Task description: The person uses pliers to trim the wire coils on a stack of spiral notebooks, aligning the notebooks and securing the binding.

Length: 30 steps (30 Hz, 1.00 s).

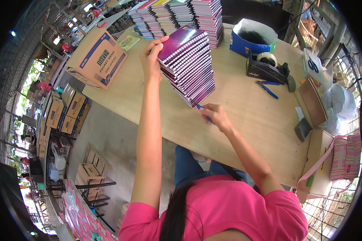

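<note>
A tall stack of purple spiral notebooks (pixel 189 66) stands on the wooden table (pixel 237 132), its white wire bindings facing me. My left hand (pixel 151 58) grips the upper left corner of the stack, fingers on the top cover and side. Low at the front of the stack, my right hand (pixel 215 115) is closed round a blue-handled tool (pixel 207 118). The tool's tip touches or nearly touches the bindings near the bottom; its exact kind is mostly hidden by my fingers.
Several more notebook stacks (pixel 177 16) stand at the back. A cardboard box (pixel 97 58) sits at the left edge. To the right are a blue bin (pixel 239 46) with dark bits, a black tape dispenser (pixel 265 69), blue-handled pliers (pixel 268 88) and a striped bag (pixel 346 156).
</note>
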Each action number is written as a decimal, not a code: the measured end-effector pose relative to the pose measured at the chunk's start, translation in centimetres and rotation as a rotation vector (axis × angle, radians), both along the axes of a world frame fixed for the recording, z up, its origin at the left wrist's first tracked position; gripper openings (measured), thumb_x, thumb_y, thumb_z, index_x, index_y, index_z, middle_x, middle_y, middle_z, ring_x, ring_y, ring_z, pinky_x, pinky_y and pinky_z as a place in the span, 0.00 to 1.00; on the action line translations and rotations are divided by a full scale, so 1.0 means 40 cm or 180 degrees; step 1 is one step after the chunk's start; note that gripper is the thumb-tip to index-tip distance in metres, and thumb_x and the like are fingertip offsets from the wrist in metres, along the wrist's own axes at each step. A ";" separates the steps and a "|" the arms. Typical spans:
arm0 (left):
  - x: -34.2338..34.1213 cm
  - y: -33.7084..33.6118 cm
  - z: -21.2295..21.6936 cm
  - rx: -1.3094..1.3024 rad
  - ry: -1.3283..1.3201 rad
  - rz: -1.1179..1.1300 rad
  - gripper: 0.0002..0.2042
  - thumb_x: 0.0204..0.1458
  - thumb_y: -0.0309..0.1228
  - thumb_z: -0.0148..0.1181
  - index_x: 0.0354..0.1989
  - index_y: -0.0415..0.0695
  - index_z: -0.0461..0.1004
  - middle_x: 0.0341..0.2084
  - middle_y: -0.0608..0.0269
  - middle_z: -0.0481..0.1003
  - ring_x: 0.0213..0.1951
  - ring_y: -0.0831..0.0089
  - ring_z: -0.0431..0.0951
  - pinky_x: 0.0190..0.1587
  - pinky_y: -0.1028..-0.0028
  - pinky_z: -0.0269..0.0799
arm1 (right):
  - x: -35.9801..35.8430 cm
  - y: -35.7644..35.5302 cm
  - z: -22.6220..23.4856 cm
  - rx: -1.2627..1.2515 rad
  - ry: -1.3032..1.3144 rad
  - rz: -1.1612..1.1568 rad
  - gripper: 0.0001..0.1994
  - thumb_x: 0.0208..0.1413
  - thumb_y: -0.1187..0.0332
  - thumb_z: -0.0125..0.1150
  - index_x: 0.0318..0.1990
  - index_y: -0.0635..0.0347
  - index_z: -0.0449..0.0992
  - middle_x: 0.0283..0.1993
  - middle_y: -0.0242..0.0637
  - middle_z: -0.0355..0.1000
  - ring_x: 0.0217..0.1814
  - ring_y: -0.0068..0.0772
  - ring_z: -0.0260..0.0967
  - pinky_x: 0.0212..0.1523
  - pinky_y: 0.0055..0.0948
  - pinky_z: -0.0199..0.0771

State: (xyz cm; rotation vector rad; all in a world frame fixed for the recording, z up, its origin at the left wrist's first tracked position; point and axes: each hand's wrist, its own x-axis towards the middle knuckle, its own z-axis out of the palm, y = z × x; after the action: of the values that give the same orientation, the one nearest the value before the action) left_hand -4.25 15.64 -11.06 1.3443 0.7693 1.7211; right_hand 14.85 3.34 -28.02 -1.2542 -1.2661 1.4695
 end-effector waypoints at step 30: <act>-0.007 0.008 -0.002 0.0015 0.0028 -0.0017 0.12 0.50 0.23 0.54 0.40 0.34 0.81 0.34 0.63 0.79 0.32 0.81 0.73 0.38 0.81 0.68 | -0.020 -0.011 -0.026 0.1866 -0.1423 -0.0481 0.15 0.50 0.66 0.66 0.42 0.67 0.77 0.36 0.48 0.75 0.33 0.40 0.75 0.32 0.32 0.74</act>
State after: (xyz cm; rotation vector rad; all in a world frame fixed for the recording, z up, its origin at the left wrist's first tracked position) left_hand -4.53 15.97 -11.13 1.3569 0.7664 1.7148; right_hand 14.05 2.92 -29.08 -1.2612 -1.6912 0.6412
